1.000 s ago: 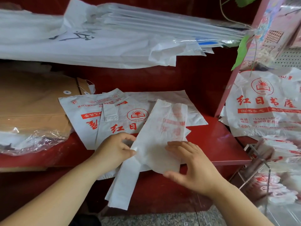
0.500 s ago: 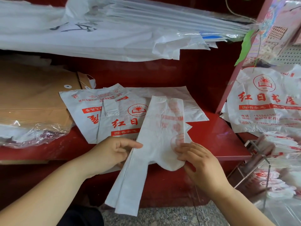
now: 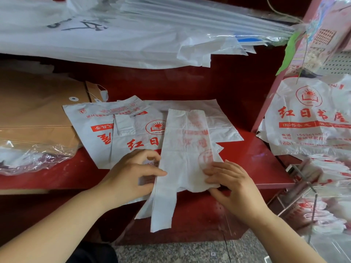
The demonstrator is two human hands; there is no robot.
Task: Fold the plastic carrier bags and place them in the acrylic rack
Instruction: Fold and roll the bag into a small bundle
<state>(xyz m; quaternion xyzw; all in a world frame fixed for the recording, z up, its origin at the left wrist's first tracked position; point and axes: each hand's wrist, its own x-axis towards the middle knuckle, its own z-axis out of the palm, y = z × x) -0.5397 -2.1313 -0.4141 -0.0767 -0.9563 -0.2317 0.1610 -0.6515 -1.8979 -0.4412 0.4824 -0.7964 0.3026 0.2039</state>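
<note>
Now, at the far left lie flat brown paper envelopes [image 3: 34,114], untouched, and beside them the loose pile of flat white printed bags [image 3: 106,130] waits on the dark red shelf [image 3: 256,164]. The left hand [image 3: 131,173] pinches the left edge of the white plastic carrier bag [image 3: 186,149], thumb on top and fingers curled at the hem. 1 second ago this bag lay slanted and wider across the pile; since then it has swung nearly square to the shelf edge and narrowed into 1 long strip, its handles hanging over the near edge. The right hand [image 3: 233,188] has slid from the strip's near middle to its near right corner, where straight, spread fingers press the plastic flat (the thumb seems tucked under the hem, though that is hard to tell). So the lengthwise fold looks done, and the crosswise folds are probably next. The clear acrylic rack [image 3: 303,188] stands at the near right, well apart from this bag and already holding folded ones.
</note>
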